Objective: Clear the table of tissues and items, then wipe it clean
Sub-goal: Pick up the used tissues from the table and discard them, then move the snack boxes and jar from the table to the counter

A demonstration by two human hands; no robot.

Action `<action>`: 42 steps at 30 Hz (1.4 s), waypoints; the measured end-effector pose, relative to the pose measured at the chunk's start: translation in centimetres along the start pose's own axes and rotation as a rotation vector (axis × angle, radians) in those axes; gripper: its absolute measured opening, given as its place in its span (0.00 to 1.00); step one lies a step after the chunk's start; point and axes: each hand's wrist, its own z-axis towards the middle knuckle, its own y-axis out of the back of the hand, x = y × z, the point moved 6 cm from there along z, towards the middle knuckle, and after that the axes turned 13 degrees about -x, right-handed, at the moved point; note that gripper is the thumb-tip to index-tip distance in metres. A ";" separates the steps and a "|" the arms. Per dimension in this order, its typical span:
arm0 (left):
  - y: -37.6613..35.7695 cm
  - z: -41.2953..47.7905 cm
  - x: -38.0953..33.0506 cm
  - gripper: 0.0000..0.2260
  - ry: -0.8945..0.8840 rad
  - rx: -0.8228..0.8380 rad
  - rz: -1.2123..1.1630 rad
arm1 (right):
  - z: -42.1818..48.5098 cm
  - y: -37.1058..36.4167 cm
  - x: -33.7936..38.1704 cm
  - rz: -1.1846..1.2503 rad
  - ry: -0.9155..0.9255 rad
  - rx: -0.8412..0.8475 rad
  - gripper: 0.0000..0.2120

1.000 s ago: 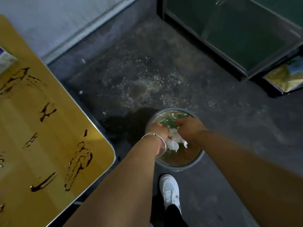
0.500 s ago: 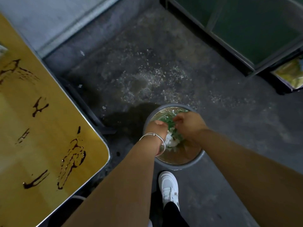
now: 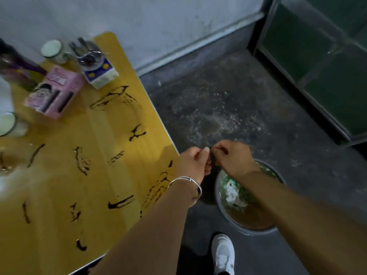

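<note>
Left hand (image 3: 193, 162) and right hand (image 3: 233, 158) curl together above the bin (image 3: 248, 231); whether they pinch anything, I cannot tell. At ten o'clock, the pink box (image 3: 54, 92) looks light and stiff, so grip its long sides.

Both forearms are bare. A thin silver bangle (image 3: 182, 178) — a smooth band with a small bead-like joint — rings the wrist of the left hand (image 3: 193, 164), just left of the bucket (image 3: 250, 232). Below the bucket's near rim is a white sneaker (image 3: 223, 253) with grey panels and white laces — a dark trouser cuff at its heel.
</note>
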 end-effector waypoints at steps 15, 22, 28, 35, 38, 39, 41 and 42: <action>24.6 6.5 -2.9 0.02 -0.170 -0.329 0.033 | -1.7 -9.3 21.8 0.131 0.146 -0.026 0.10; 31.2 11.7 -4.7 0.15 -0.229 -0.436 0.111 | 1.1 -13.1 27.9 0.071 0.265 -0.084 0.09; 33.4 17.5 -6.0 0.27 -0.228 -0.551 0.258 | 6.7 -16.0 30.9 -0.050 0.302 -0.124 0.19; 34.1 23.6 -7.1 0.32 -0.148 -0.669 0.465 | 13.2 -18.4 33.8 -0.182 0.350 -0.241 0.33; 34.5 25.7 -7.3 0.35 -0.142 -0.687 0.570 | 15.3 -19.3 35.0 -0.214 0.341 -0.261 0.39; 34.6 26.2 -7.3 0.36 -0.140 -0.689 0.595 | 15.8 -19.6 35.3 -0.223 0.346 -0.267 0.40; 34.8 27.1 -7.4 0.36 -0.142 -0.688 0.621 | 16.7 -20.2 35.9 -0.238 0.352 -0.279 0.42; 34.7 27.4 -7.6 0.35 -0.158 -0.685 0.630 | 17.3 -20.4 36.2 -0.242 0.350 -0.286 0.43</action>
